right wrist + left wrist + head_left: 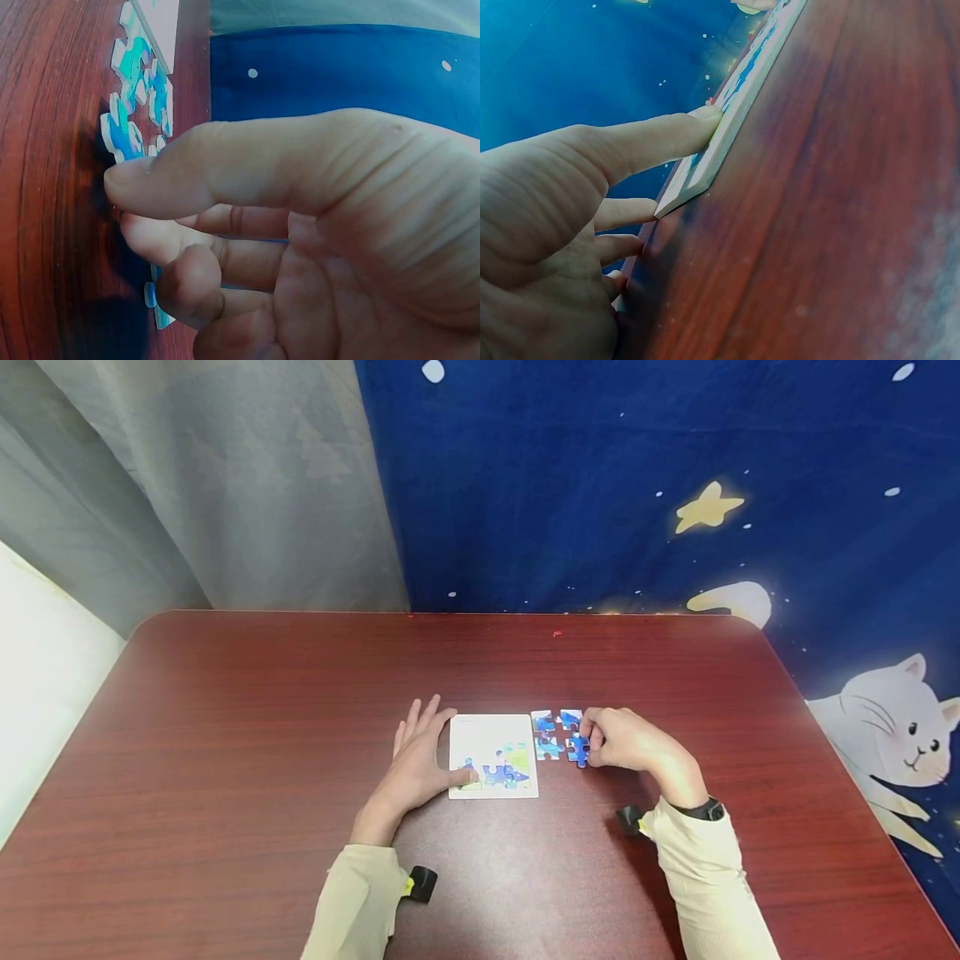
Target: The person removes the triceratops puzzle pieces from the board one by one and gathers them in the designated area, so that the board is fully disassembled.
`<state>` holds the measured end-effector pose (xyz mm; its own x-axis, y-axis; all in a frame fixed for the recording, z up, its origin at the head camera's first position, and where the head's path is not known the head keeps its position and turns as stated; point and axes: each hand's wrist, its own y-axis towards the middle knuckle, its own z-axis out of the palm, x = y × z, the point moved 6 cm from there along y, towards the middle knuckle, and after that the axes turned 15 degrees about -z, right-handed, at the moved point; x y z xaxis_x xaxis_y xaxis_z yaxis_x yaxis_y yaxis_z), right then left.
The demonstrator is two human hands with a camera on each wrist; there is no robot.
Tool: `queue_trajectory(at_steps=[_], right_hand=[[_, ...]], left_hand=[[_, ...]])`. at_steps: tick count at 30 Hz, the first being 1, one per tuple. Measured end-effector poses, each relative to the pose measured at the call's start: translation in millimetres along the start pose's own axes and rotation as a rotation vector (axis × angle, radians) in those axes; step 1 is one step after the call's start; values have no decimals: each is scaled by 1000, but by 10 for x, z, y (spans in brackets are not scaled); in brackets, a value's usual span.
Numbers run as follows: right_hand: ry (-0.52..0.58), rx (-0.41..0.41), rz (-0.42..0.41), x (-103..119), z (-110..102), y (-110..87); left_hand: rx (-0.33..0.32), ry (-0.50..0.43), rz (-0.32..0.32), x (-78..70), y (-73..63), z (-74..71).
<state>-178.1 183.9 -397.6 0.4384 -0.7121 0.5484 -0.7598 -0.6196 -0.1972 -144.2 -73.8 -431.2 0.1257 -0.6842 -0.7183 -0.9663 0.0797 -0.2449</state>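
Observation:
A flat white puzzle board (491, 731), with blue and green pieces joined along its lower part, lies on the table. My left hand (411, 768) rests at its left side; the thumb presses on its lower left corner and the forefinger touches the left edge. In the left wrist view, the thumb lies on top of the board (742, 105). To the right of the board, my right hand (626, 743) pinches the edge of a dark blue puzzle piece (578, 749) between thumb and forefinger. In the right wrist view, the thumb partly hides this piece (121, 133).
Loose puzzle pieces lie beside the board: one at upper left (543, 720), one at upper right (570, 719), one at lower left (548, 748). The reddish-brown table (262, 735) reaches back to a grey curtain (285, 485) and a blue patterned cloth (540, 485).

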Motion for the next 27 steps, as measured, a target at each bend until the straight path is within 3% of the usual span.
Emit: queue_trajectory(at_steps=[17, 27], right_hand=[[-36, -11, -12, 9, 17, 37], [-18, -6, 21, -18, 48, 54]], left_hand=[[-2, 9, 15, -1, 14, -5], [5, 6, 10, -5, 8, -15]])
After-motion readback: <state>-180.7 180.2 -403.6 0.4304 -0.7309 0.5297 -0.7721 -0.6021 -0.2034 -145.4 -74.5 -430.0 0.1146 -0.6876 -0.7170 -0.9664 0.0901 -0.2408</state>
